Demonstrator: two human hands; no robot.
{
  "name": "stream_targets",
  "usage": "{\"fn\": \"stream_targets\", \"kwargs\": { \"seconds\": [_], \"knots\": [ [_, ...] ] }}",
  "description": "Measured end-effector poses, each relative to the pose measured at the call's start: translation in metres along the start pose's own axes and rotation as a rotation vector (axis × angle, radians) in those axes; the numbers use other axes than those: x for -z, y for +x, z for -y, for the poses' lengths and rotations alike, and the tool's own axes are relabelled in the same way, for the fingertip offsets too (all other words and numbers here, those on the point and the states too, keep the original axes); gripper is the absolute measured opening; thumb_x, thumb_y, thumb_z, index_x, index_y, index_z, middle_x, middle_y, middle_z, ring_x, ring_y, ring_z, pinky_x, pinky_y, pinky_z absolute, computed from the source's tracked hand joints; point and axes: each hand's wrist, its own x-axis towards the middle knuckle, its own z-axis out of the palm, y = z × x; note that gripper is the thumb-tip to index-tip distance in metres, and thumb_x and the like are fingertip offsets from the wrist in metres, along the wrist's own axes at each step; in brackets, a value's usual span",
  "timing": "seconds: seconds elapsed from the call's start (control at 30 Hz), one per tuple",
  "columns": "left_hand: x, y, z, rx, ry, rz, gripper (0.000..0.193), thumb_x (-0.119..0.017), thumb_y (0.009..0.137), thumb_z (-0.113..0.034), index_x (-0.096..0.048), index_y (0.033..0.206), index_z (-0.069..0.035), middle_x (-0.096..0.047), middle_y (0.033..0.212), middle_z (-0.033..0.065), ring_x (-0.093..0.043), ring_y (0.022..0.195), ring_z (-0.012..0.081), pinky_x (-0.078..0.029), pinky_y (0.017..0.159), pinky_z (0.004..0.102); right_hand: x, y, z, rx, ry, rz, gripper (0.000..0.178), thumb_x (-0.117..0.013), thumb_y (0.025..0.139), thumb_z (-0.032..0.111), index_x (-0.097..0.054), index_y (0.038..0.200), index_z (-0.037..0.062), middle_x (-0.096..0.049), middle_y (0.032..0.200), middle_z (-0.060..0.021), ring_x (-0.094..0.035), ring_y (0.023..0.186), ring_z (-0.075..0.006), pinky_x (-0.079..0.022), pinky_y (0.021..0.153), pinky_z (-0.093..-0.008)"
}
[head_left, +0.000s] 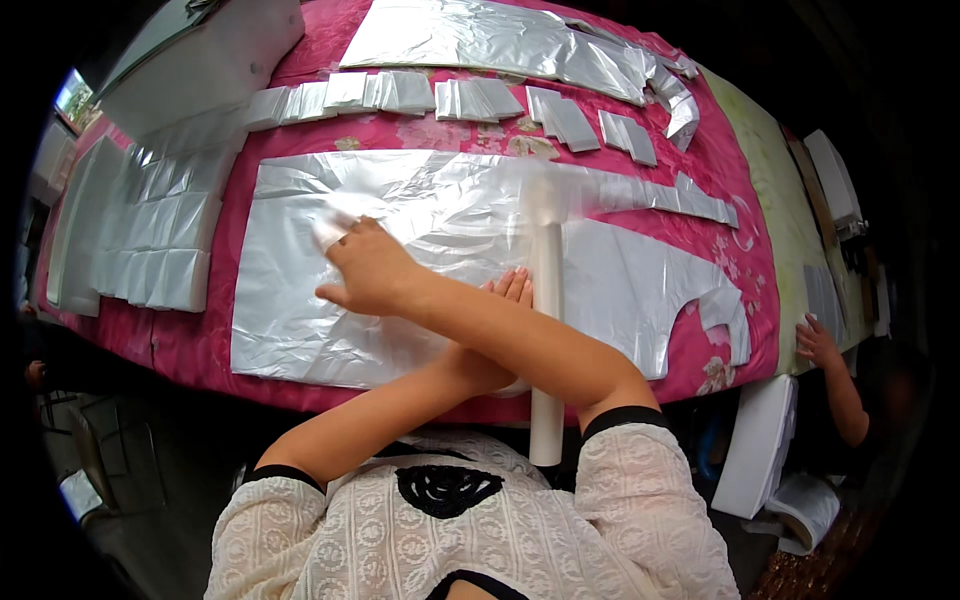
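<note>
My forearms cross over a stack of shiny, translucent plastic bags [290, 320], with the right arm on top. My right hand [375, 265] is over the left part of the stack, thumb apart from the fingers; its fingertips are white and blurred. Beneath my right forearm, my left hand [513, 287] lies flat on the plastic, partly hidden, next to a long pale bar [547, 330]. This bar lies across the stack, sticks out past the table's near edge, and has a blurred far end. Right of it, the bags have a curved cutout and handle-like strips [722, 305].
Small folded plastic packs [400, 92] line up behind the stack, with another bag stack [470, 40] farther back. Several packs [165, 235] sit at left below a white box [205, 65]. A pink flowered cloth [700, 350] covers the table. Another person's hand [818, 342] is at right.
</note>
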Motion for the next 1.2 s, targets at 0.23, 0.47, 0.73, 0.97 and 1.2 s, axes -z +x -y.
{"fn": "stream_targets", "kwargs": {
  "seconds": [0.23,0.47,0.73,0.97,1.2],
  "knots": [
    [-0.008,0.0,0.005,0.031,-0.03,0.03,0.059,-0.041,0.087,-0.027,-0.03,0.132,0.01,-0.026,0.142,0.0281,-0.025,0.134,0.0396,-0.021,0.108,0.0486,0.012,0.011,0.07,0.162,0.132,0.158,0.063,-0.059,0.081,0.041,-0.046,0.127,-0.0004,-0.037,0.137,-0.0231,-0.024,0.133,-0.0354,-0.021,0.11,-0.0432],
    [0.051,0.003,0.01,0.009,-0.356,0.006,0.052,-0.054,0.075,-0.002,-0.043,0.126,0.003,-0.037,0.136,0.0204,-0.034,0.126,0.0381,-0.032,0.103,0.0446,0.092,-0.088,-0.072,-0.117,0.129,-0.762,0.045,-0.041,0.067,-0.009,-0.06,0.105,0.0033,-0.059,0.112,-0.0148,-0.054,0.109,-0.0298,-0.041,0.095,-0.0364],
    [0.051,0.025,0.057,0.177,-0.153,-0.061,0.051,-0.059,0.077,-0.007,-0.043,0.125,0.001,-0.041,0.133,0.0171,-0.039,0.122,0.0353,-0.034,0.102,0.0413,0.056,-0.164,-0.175,-0.423,-0.041,-0.554,0.046,-0.057,0.07,0.01,-0.055,0.116,0.0032,-0.056,0.115,-0.0163,-0.047,0.115,-0.0334,-0.036,0.098,-0.0395],
    [0.041,0.018,0.066,0.26,-0.128,0.014,0.053,-0.059,0.079,-0.011,-0.04,0.127,0.002,-0.041,0.133,0.0194,-0.04,0.12,0.035,-0.033,0.102,0.0409,0.076,-0.189,-0.227,-0.893,0.132,-1.173,0.027,-0.058,0.077,0.016,-0.062,0.099,0.0002,-0.065,0.087,-0.017,-0.064,0.078,-0.0283,-0.049,0.07,-0.0353],
    [0.055,0.016,0.067,0.2,-0.251,-0.08,0.051,-0.06,0.078,-0.004,-0.043,0.126,-0.002,-0.044,0.132,0.0136,-0.043,0.119,0.0316,-0.036,0.099,0.0388,0.072,-0.23,-0.168,-0.561,-0.508,-0.809,0.062,-0.06,0.08,0.02,-0.036,0.133,-0.0024,-0.038,0.136,-0.0223,-0.033,0.128,-0.0372,-0.025,0.106,-0.0452]
  ]
}}
